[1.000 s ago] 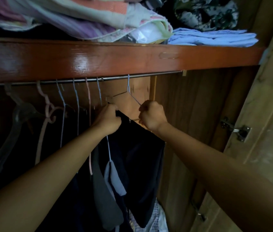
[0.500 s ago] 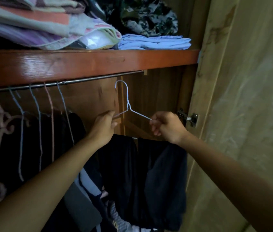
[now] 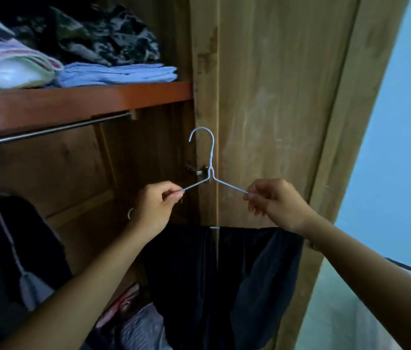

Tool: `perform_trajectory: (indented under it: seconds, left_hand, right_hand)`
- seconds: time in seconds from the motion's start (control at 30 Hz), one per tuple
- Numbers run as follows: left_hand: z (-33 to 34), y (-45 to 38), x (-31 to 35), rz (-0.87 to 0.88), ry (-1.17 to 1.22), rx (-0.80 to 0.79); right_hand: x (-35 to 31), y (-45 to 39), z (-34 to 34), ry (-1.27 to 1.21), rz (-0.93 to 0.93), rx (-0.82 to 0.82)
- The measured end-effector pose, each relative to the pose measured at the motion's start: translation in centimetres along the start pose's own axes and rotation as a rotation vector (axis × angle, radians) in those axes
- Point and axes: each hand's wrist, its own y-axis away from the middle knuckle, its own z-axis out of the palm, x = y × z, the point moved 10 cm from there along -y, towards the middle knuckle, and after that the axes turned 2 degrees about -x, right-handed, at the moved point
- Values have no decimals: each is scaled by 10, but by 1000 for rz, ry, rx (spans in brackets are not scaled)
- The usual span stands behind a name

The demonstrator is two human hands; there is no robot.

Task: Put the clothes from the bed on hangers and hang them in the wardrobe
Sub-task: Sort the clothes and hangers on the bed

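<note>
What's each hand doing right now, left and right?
Left hand: closed, pinching the left arm of the hanger.
Right hand: closed, pinching the hanger's right arm; dark trousers drape over its bottom bar.

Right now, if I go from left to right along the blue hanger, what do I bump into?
Left hand pinching one hanger arm → the hook in the middle → right hand pinching the other arm → open wardrobe door → blue wall.
</note>
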Motion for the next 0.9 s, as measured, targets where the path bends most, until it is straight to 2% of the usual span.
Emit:
perform_trajectory:
  seconds: [0.13, 0.33, 0.67, 0.9]
  left_hand:
    - [47, 4, 40, -9, 192, 0]
    - [116, 12, 95, 51, 327, -94]
    - [232, 24, 142, 86, 421, -450]
    - [280, 43, 190, 163, 537, -676]
  right_hand:
    - [20, 45, -54, 87, 41, 137]
    - [59, 115, -123, 164, 217, 322]
    - [89, 217, -187, 271, 476, 607]
    - [79, 285, -205, 367, 640, 789]
